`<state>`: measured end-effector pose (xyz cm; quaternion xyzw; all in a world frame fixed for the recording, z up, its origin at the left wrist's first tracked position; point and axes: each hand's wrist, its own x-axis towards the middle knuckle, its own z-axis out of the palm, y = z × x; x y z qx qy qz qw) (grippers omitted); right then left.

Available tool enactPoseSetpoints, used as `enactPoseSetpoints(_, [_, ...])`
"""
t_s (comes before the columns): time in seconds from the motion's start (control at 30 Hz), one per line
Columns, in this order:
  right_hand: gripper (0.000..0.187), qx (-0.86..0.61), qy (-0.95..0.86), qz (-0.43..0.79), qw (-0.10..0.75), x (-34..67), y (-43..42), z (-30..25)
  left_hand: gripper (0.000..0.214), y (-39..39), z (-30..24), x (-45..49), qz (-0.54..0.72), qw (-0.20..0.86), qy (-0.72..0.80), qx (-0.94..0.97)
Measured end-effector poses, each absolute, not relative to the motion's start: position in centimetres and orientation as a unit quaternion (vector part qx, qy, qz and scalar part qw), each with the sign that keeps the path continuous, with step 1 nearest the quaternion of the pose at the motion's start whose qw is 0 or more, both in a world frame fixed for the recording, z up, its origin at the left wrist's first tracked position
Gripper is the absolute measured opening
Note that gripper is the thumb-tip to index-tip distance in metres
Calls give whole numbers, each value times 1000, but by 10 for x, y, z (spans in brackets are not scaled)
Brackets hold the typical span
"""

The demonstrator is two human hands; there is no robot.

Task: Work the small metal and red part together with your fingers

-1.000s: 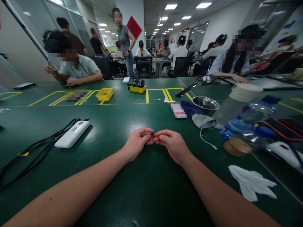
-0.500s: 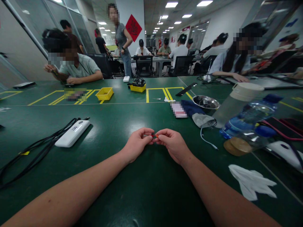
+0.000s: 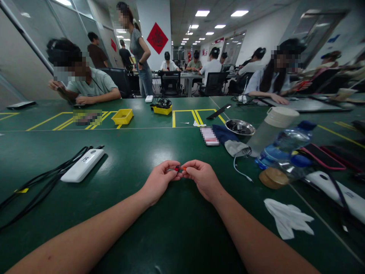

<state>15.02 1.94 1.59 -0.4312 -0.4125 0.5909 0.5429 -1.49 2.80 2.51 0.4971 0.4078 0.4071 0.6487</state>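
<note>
Head view: the two hands stay where they were a second ago, low on the green worktop (image 3: 176,236) and straight ahead at 12 o'clock, knuckles almost meeting. What has changed is small. The strip of orange that showed between the fingertips has shrunk to a dot, and the hands have closed in on each other a touch. The standing person at the far end has drifted toward 11 o'clock, and the whole view has slid a little. I judge that the fiddling with the piece (image 3: 180,168) goes on in place: it is neither set down nor passed to one hand.

The piece is tiny, red on its left and orange on its right, and it sits just above the worktop. The left hand (image 3: 158,182) pinches the red end from 9 o'clock, and the right hand (image 3: 199,179) pinches the orange end from 3 o'clock. Both sets of fingers (image 3: 170,164) are narrow and closed on it, so only a sliver shows in the gap. Whether it is one part or two I cannot tell.

A white power bank (image 3: 82,164) lies at 9 o'clock, well apart, and bottles (image 3: 281,146) lie toward 2 o'clock.
</note>
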Motion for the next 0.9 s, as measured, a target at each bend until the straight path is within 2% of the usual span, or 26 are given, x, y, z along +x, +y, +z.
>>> enactPoseSetpoints(0.43, [11, -434, -428, 584, 536, 150, 20, 16, 32, 30, 23, -12, 433, 629, 397, 509])
enactPoseSetpoints(0.63, [14, -441, -413, 583, 543, 149, 19, 18, 20, 33, 21, -13, 433, 663, 381, 477])
enactPoseSetpoints(0.9, [11, -428, -380, 614, 543, 152, 23, 20, 22, 36, 19, -12, 441, 643, 398, 484])
